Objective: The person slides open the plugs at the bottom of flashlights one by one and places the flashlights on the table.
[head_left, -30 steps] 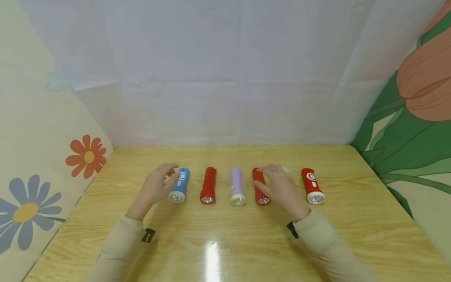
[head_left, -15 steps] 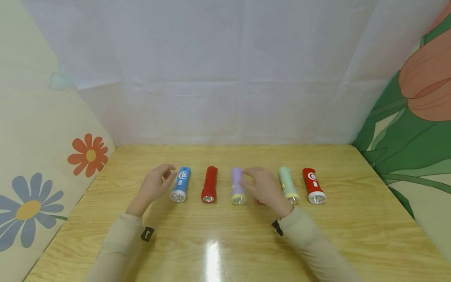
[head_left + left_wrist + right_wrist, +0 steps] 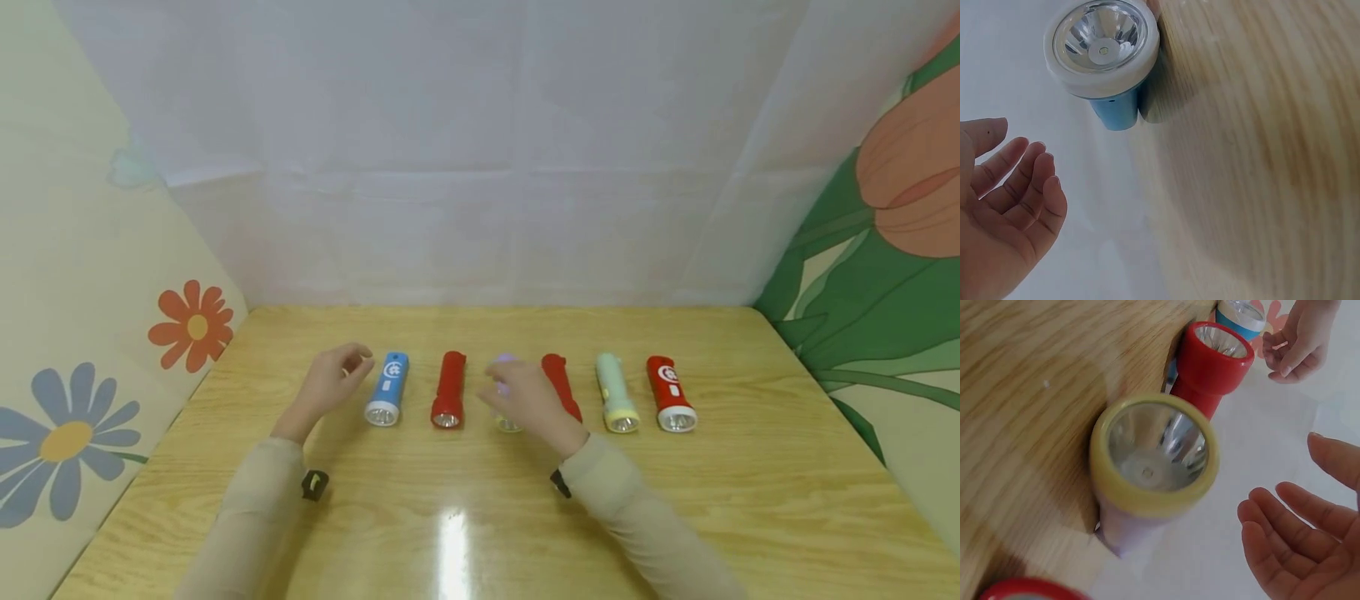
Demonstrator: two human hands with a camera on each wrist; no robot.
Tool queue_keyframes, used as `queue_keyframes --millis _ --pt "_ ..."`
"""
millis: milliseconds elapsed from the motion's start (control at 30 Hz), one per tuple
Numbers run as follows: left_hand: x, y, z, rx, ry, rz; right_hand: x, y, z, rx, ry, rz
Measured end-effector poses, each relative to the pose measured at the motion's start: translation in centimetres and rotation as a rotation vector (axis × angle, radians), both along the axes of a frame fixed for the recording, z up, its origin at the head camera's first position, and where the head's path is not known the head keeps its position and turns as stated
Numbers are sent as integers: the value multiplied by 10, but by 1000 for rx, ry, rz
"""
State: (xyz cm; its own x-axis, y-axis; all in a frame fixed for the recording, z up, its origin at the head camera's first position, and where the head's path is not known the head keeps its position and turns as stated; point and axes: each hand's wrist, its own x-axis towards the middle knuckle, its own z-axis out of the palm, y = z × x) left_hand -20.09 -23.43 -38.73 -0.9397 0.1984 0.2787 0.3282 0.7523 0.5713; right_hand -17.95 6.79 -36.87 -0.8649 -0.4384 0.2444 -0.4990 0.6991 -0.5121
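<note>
A row of flashlights lies across the wooden table, lenses toward me. My left hand (image 3: 330,385) hovers just left of the blue flashlight (image 3: 388,387), fingers loosely bent and holding nothing; the left wrist view shows that hand (image 3: 1010,206) apart from the flashlight's white head (image 3: 1104,50). Over the purple flashlight (image 3: 1154,462) with a yellow rim is my right hand (image 3: 528,400), covering most of it in the head view. In the right wrist view, this hand (image 3: 1304,537) has relaxed fingers and a gap to the purple flashlight. A red flashlight (image 3: 450,390) lies between the two hands.
To the right of my right hand lie another red flashlight (image 3: 561,385), a mint-green one (image 3: 617,393) and a red one with a white head (image 3: 670,393). A white cloth (image 3: 480,167) hangs behind the table (image 3: 405,508). Flower-patterned panels (image 3: 75,250) stand at both sides.
My right hand has moved left, from over the right-hand plain red flashlight to over the purple one, uncovering the mint-green one. The left hand has stayed beside the blue flashlight.
</note>
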Motion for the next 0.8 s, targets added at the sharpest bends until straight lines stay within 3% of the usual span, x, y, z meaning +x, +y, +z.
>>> queue_keyframes --millis 333,700,800 --pt "-16 -5 -4 25 -99 20 -1 -29 6 103 -81 51" --pt "-25 -10 -11 23 -233 29 -4 -59 0 173 -18 98" --pt "-26 -10 -10 28 -252 23 -3 -68 -1 177 -45 93"
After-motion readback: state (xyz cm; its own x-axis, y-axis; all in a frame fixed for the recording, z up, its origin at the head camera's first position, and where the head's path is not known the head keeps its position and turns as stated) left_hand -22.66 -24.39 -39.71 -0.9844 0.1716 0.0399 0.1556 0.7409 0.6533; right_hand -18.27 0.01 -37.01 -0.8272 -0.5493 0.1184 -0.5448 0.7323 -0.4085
